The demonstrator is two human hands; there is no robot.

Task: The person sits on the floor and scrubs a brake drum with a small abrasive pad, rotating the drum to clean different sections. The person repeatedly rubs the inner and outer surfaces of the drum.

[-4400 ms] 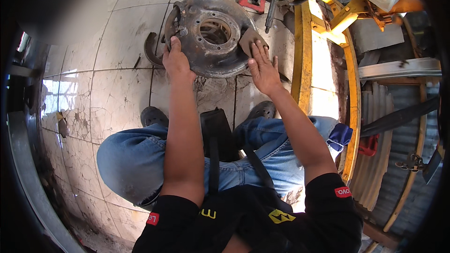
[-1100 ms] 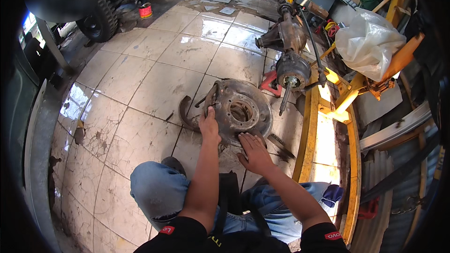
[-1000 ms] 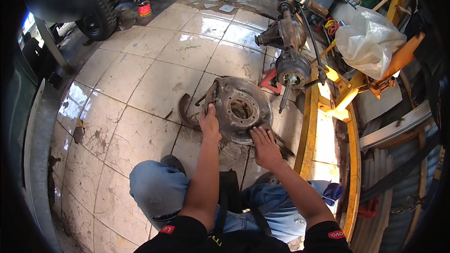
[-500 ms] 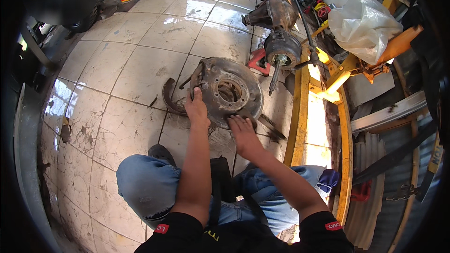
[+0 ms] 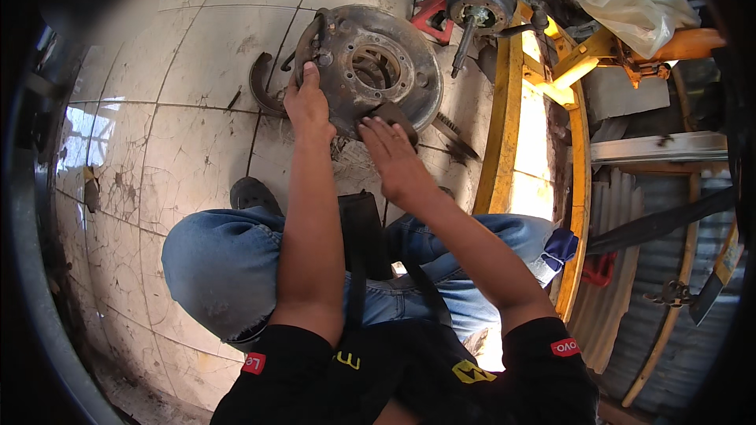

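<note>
A round, grimy brake backing plate (image 5: 425, 51) with a large centre hole and a ring of bolt holes lies tilted on the floor before me. My left hand (image 5: 311, 109) is closed on its left rim, thumb on top, most fingers hidden behind. Pressed to the lower edge of the plate is a dark brown flat piece (image 5: 398, 120), its material unclear, beneath the fingers of my right hand (image 5: 400, 167). A curved brake shoe (image 5: 260, 85) rests on the tiles left of the plate. To the right lies a wire brush (image 5: 455, 137), partly behind the plate.
A greasy axle assembly with a shaft (image 5: 466, 43) stands at the upper right, beside a red stand (image 5: 431, 22). Along the right runs a yellow metal frame (image 5: 500, 149). Beyond it are clear plastic sheeting (image 5: 630, 0) and corrugated sheets (image 5: 610, 267).
My view has tipped down, so the plate and hands sit higher in the picture. The right hand and brown piece have shifted slightly left and up along the plate. The left hand keeps its hold.
</note>
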